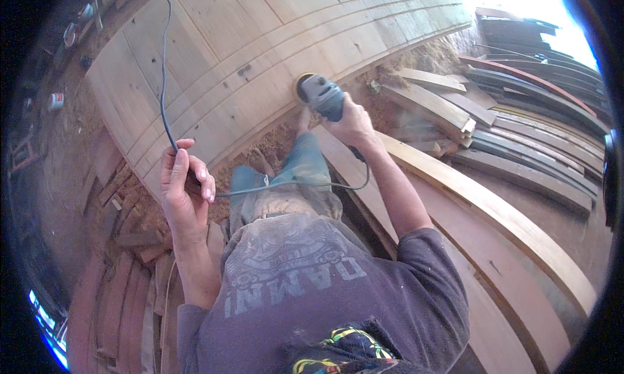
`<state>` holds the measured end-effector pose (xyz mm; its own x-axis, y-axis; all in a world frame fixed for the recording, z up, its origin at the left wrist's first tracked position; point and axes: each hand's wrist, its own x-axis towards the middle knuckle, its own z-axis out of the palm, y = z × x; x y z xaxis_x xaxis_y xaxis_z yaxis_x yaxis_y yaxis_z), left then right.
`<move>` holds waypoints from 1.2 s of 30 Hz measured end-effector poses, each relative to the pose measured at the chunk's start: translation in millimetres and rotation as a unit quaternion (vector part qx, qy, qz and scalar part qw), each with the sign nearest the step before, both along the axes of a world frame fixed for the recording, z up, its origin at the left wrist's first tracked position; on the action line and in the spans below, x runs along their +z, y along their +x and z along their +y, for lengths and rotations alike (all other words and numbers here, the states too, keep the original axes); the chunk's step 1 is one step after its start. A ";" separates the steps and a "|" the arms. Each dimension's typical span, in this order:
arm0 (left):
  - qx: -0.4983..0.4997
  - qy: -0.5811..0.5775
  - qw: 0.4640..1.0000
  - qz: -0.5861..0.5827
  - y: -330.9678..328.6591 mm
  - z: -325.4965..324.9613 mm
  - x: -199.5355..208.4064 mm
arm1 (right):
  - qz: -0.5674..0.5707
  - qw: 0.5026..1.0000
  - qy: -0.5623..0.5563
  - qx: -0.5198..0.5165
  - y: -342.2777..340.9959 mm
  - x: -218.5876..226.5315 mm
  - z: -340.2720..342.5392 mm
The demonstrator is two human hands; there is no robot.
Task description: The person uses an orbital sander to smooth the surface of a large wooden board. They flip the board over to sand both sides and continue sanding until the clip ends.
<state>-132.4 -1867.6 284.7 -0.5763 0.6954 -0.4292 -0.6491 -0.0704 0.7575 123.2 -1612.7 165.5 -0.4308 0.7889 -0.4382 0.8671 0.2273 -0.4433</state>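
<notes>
My right hand (355,122) is wrapped round the body of a blue-grey angle grinder (323,94). Its round disc with a yellow edge lies against the near part of a large pale wooden panel (218,75), which has long grooves and several dark knots. Raised at the left, my left hand (185,182) has its fingers curled round the dark power cord (163,81). From that hand the cord runs up over the panel on one side. On the other it crosses in front of my legs and loops up to the grinder's rear end.
Long planks (494,224) lie close by my right side, and stacked boards (539,133) fill the far right. Sawdust (432,57) heaps along the panel's edge. Reddish boards (120,309) lie at the lower left. A small white tub (56,101) stands on the dirt floor.
</notes>
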 end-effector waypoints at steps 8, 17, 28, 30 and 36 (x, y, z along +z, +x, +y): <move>-0.063 0.003 0.998 -0.013 22.9 85.7 -5.0 | 0.054 0.994 0.056 -0.083 73.2 -25.9 118.9; -0.042 -0.011 0.999 0.009 43.4 168.8 9.4 | 0.049 0.987 -0.019 -0.152 79.6 -38.5 191.4; -0.014 -0.016 0.999 0.029 52.1 227.2 20.2 | -0.009 0.991 -0.063 0.118 7.1 -15.2 121.7; -0.020 -0.019 0.999 0.021 56.1 235.4 16.7 | -0.009 0.997 -0.027 0.066 29.8 -7.7 154.8; -0.016 0.003 1.000 -0.011 70.4 240.1 12.2 | -0.032 0.995 0.011 -0.092 100.8 -29.7 240.5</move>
<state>-62.0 -1627.5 296.9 -0.5437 0.7164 -0.4372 -0.6682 -0.0542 0.7420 224.0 -1372.2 135.7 -0.2493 0.8615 -0.4424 0.9212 0.0700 -0.3828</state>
